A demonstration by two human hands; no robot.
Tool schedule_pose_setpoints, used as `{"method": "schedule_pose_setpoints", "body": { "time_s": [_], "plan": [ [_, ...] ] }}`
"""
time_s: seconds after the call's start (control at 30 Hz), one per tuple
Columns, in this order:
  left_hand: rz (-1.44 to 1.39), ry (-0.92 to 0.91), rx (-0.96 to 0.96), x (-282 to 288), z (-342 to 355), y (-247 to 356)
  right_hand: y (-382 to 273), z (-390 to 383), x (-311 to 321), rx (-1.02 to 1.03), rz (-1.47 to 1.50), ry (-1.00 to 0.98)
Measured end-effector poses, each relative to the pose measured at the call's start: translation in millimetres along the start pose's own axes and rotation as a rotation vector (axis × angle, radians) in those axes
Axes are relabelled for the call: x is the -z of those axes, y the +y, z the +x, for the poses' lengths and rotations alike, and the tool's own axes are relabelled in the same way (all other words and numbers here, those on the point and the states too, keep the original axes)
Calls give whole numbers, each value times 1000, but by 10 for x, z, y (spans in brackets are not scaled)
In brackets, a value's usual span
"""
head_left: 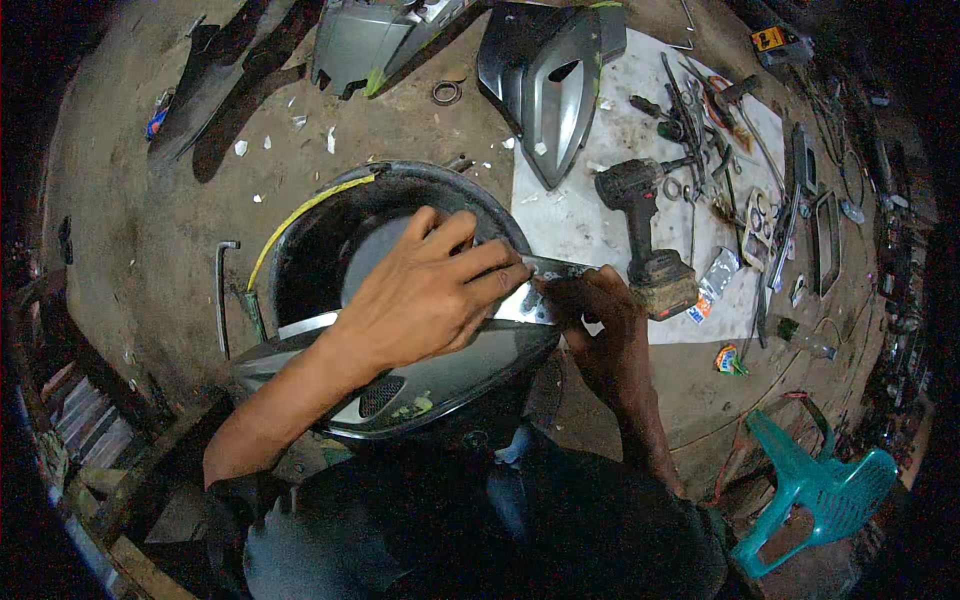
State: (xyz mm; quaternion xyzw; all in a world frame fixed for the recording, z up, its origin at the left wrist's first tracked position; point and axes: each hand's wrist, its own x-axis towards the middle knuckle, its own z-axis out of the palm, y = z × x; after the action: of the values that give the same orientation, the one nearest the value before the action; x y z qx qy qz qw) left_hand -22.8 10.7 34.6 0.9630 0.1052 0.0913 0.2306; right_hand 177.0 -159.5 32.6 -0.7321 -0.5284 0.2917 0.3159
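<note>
Found glossy grey panel [490, 352] at near side of black tub [490, 206]: long axis left to right, tapered end leftward. Noted mesh vent [382, 394], yellow-green marks [420, 404]. Could not see middle beneath bent-fingered left hand [430, 290]. Cannot tell its grip, nor that of right hand [605, 318], bunched in shadow at right end.

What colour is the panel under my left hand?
The panel is grey; the head view shows it best.

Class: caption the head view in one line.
Left hand and right hand at a grey panel, drill on a white sheet.
</note>
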Motion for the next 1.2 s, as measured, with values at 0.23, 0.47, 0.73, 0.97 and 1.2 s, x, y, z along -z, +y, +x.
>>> {"method": "schedule_pose_setpoints", "body": {
  "time_s": [0.23, 0.47, 0.73, 0.97, 1.2],
  "plan": [
    [-37, 35, -124, 8, -33, -8, -6, -110, -52, 104, -111, -13],
    [-72, 140, 112, 125, -5, -53, 9, -134, -14, 92, 39, 11],
    [-222, -4, 35, 77, 85, -45, -105, -8, 3, -114, -75, 208],
    [-7, -91, -21, -21, 214, 76, -150, 30, 71, -251, -100, 88],
    [-13, -162, -22, -33, 293, 106, 49, -91, -99, -96, 5, 261]
  ]
}}
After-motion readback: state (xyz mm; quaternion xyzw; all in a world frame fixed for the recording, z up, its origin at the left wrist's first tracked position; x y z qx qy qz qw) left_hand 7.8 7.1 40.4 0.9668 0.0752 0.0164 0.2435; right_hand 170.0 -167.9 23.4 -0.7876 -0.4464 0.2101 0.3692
